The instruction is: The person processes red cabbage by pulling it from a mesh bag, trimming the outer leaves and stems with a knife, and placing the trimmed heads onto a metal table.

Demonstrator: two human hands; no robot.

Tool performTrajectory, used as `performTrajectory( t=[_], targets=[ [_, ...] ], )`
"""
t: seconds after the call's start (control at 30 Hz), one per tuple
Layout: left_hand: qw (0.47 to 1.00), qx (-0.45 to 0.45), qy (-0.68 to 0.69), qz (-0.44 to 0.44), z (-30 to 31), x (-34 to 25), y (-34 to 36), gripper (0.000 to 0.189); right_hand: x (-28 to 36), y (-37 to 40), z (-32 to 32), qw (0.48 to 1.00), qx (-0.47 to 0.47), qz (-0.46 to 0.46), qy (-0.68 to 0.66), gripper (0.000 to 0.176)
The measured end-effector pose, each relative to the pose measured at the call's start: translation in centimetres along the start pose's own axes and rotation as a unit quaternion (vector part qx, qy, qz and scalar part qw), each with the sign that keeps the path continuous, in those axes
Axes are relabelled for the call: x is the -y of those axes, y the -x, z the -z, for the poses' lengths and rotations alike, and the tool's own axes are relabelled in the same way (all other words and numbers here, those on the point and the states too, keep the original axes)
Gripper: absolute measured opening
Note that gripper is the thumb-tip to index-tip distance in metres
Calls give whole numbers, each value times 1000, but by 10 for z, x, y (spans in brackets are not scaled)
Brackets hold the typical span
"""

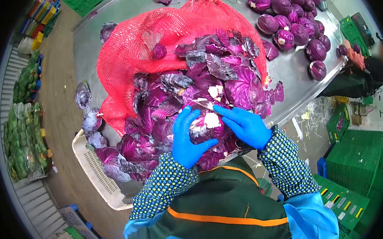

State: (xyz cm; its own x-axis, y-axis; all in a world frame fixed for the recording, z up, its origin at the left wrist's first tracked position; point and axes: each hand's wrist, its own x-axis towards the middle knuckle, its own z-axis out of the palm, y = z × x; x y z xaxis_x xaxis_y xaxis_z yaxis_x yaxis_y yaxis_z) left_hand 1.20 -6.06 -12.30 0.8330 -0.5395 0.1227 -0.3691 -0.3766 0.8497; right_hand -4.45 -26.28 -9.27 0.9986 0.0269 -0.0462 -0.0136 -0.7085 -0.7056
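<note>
My left hand (186,139), in a blue glove, cups the left side of a red cabbage (199,133), thumb spread from the fingers. The pale cut stem of the cabbage faces up. From the right, my right hand (246,127), also gloved, grips a small knife (203,103). Its blade points left above the cabbage, and the handle is mostly hidden in the fingers. Loose purple leaves (243,82) and pale stem pieces lie heaped around both hands. Behind them, a red mesh sack (131,47) lies open under and around the leaves.
Several whole red cabbages (299,31) are piled at the back right of the metal table (90,42). A cream plastic crate (83,153) stands at the front left. Green crates (354,158) are stacked at right. Another person's hand (356,56) shows by the table's right edge.
</note>
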Motion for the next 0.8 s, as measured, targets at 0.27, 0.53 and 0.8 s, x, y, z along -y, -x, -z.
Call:
performTrajectory(
  t=[0.27,0.53,0.8],
  targets=[
    [999,13,7,-48,2,15,25,85,-17,-24,-9,953,35,-107,-282,49],
    [959,11,282,2,41,0,25,89,-31,-39,-12,959,-63,-196,-193,26],
    [968,-101,-74,-219,71,-36,19,90,68,-14,25,839,-63,-135,-524,58]
  ],
)
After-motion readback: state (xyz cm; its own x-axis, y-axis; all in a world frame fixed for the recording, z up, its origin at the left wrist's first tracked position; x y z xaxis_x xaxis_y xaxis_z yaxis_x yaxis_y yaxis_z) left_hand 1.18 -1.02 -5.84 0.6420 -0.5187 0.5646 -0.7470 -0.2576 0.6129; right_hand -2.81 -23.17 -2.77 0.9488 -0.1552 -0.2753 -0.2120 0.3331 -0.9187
